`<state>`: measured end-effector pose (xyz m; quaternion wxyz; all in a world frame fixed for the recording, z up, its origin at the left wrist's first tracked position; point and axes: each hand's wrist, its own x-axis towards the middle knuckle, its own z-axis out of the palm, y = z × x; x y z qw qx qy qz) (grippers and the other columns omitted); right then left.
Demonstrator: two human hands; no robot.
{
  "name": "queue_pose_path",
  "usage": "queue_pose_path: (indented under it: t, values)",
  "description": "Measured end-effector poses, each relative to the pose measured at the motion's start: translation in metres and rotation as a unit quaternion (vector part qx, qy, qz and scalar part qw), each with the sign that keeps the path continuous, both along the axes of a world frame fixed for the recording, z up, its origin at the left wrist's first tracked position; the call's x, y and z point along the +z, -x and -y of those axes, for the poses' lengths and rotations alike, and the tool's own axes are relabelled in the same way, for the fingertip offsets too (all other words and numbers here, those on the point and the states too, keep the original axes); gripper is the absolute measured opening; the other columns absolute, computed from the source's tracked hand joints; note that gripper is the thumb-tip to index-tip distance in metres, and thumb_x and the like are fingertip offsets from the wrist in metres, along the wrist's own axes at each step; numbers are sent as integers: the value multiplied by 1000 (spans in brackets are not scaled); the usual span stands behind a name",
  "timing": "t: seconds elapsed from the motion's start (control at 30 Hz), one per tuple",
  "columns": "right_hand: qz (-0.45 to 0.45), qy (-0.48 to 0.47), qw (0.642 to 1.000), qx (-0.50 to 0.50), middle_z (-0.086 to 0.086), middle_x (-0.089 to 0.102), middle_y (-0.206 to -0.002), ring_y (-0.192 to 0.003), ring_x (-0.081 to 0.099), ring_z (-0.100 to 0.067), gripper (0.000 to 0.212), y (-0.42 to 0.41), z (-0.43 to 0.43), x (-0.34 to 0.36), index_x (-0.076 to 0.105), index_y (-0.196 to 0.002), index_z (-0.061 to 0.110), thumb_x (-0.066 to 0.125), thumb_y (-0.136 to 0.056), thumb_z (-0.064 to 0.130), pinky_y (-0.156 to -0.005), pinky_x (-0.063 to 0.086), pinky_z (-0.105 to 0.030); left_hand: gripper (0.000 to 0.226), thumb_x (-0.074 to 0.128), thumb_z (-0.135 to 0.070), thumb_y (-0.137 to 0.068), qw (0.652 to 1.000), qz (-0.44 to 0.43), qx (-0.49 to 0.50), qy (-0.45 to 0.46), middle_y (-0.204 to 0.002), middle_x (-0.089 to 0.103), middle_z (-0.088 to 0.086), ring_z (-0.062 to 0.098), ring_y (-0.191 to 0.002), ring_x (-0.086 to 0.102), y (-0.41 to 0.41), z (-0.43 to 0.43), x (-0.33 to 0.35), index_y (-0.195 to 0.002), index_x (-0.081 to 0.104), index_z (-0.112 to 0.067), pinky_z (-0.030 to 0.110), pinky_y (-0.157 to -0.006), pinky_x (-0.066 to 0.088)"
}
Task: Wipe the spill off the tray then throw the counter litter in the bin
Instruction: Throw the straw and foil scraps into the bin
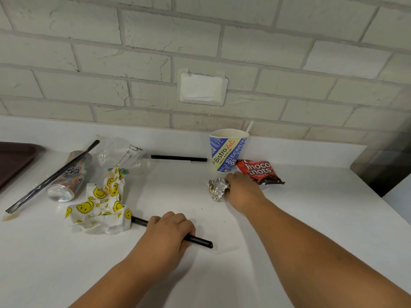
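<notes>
Left hand curled round one black straw of three, right hand gripping one foil ball — one paper cup just beyond.

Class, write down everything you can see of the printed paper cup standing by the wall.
The paper cup stands upright on the white counter near the brick wall. It tapers towards its base, open-topped, with a pale inside. Its print is blue and cream, a diagonal band reading Bistro deli. A white straw shows at its right rim. A red snack packet lies close by its base; the right hand, on a foil ball, is just in front.
</notes>
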<state>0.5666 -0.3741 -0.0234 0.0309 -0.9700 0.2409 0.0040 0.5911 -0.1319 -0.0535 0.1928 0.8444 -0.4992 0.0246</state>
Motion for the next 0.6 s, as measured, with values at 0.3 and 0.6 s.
queue_pose_path:
  t: [0.3, 0.6]
  values:
    - [-2, -7, 1000, 8, -3, 57, -111, -103, 55, -23, 31, 34, -6, 4, 57, -115, 18, 59, -83, 17, -82, 47, -33, 15, 66, -36, -67, 999, 23, -21, -36, -75, 56, -21, 2, -72, 55, -1, 6, 3, -79, 60, -41, 23, -62, 45]
    - [12, -31, 999, -22, -2, 57, -112, -105, 52, -21, 27, 76, -12, 5, 58, -114, 19, 56, -87, 22, -84, 45, -33, 11, 60, -42, -73, 993, 75, -64, -57, -76, 55, -22, 1, -70, 54, 3, 9, 7, -82, 55, -41, 19, -59, 42]
